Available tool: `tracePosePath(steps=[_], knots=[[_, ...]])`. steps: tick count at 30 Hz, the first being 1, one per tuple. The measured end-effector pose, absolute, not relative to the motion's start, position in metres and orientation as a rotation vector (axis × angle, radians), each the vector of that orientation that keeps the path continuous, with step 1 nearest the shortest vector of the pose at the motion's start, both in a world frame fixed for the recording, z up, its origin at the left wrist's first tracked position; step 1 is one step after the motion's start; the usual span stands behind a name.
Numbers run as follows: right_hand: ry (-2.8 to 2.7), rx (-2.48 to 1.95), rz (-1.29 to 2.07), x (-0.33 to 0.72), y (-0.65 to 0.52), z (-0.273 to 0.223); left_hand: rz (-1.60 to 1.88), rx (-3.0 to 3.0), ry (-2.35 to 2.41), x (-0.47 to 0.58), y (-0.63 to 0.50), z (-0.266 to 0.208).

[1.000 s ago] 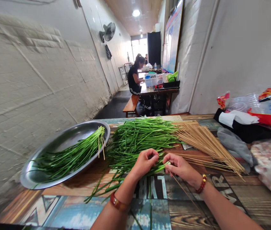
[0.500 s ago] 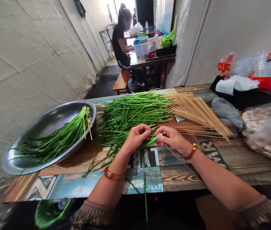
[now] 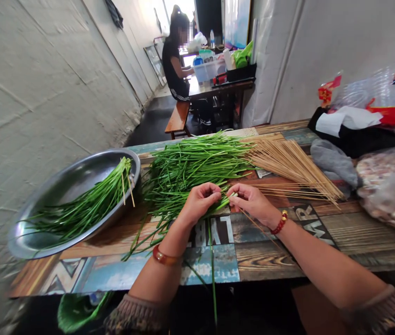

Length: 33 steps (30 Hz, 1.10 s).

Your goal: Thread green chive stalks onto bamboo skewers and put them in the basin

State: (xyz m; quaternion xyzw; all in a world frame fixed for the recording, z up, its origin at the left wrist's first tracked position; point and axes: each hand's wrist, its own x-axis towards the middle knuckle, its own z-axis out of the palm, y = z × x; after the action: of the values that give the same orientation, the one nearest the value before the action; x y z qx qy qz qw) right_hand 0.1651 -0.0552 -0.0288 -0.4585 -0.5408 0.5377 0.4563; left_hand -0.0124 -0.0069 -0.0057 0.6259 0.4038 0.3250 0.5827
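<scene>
My left hand (image 3: 202, 197) is closed in a pinch on a few green garlic chives (image 3: 222, 204), whose long leaves hang down past the table's front edge. Close beside it, my right hand (image 3: 249, 201) pinches a thin bamboo skewer (image 3: 255, 224) near the pale ends of those chives. The skewer slants down to the right under my wrist; its tip between the fingers is hard to make out. Just beyond my hands lies a large heap of loose chives (image 3: 194, 160). Many bamboo skewers (image 3: 291, 165) are fanned out to the right of the heap.
A metal basin (image 3: 75, 172) at the left holds skewered chives (image 3: 92, 200). Plastic bags (image 3: 389, 190) with pale contents and a grey bag (image 3: 335, 160) lie at the right. A green basket (image 3: 75, 314) stands below the table edge. Farther back, a person (image 3: 176, 65) sits at another table.
My hands stay close together at nearly the same spot, with only slight finger movement around the chives and skewer. The view has shifted slightly.
</scene>
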Motion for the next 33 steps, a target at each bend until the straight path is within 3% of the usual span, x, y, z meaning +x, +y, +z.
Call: tracePosePath(steps=[33], knots=[[-1.432,-1.163,1.25,0.1626,-0.0536,-0.038,0.782,1.414,0.919,-0.0147,-0.009,-0.0035]])
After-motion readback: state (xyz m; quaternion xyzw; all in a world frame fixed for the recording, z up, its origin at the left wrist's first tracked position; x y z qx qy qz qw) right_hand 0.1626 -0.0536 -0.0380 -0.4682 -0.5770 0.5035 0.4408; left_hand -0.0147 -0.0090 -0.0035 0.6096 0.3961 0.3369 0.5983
